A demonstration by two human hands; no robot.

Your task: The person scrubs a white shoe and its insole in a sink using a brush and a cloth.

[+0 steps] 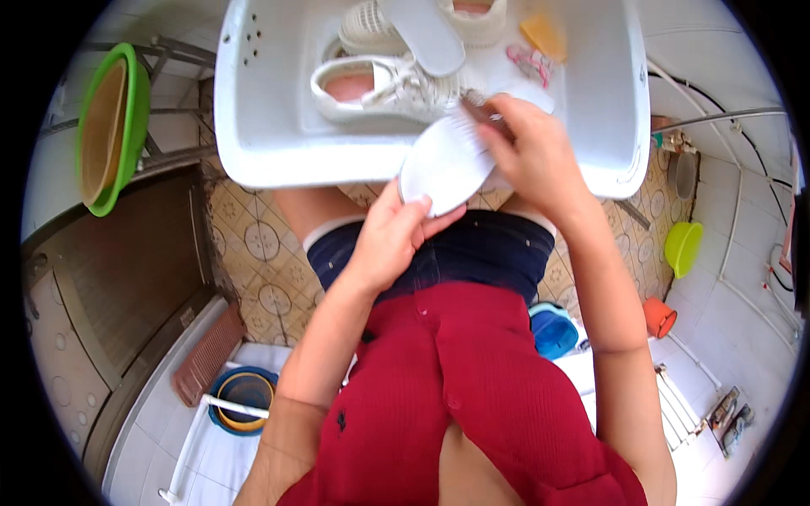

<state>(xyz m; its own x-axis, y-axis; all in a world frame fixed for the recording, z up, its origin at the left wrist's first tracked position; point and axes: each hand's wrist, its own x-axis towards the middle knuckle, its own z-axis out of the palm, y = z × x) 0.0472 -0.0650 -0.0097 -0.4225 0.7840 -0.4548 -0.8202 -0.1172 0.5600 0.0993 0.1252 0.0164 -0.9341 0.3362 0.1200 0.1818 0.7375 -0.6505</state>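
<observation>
Shoes (pixel 371 88) (insole (pixel 429 38) atop) beyond brush (pixel 483 115)

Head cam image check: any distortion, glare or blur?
Head view: black vignette all round, with the brown panel at left looking bowed by the fisheye; head view: bright light, the white basin and held pale pad nearly washed out; head view: the brown handle looks slightly soft, cause unclear; small items at lower right smear toward the rim.
</observation>
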